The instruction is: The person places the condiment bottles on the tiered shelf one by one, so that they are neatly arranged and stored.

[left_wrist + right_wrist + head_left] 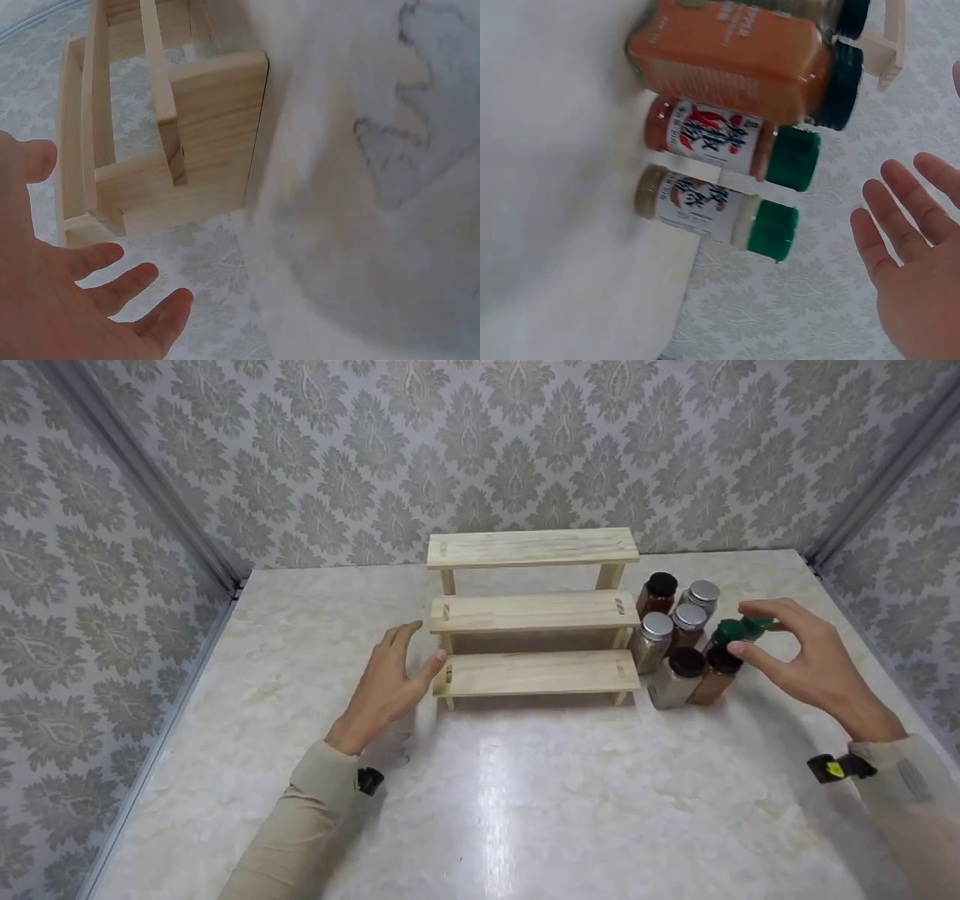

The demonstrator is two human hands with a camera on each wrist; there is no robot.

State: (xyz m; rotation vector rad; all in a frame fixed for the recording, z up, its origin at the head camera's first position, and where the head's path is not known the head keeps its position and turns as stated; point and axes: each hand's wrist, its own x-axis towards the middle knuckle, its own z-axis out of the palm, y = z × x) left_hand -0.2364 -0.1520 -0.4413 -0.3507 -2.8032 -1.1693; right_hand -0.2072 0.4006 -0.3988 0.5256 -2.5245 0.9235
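A three-tier wooden rack (532, 611) stands on the table, its side also seen in the left wrist view (217, 120). My left hand (386, 682) is at the rack's left side, fingers spread and holding nothing; in the left wrist view the hand (82, 292) is apart from the wood. To the rack's right, several spice jars (677, 679) stand close together. My right hand (814, 667) is spread around the green-capped jars (729, 631) at the group's right. In the right wrist view, a gap shows between the hand (922, 277) and the green-capped jars (705, 136).
Patterned wall panels (469, 457) enclose the back and both sides of the marbled table (480, 795). Other jars in the group have silver lids (703, 591) or black lids (661, 583), close against the rack's right end.
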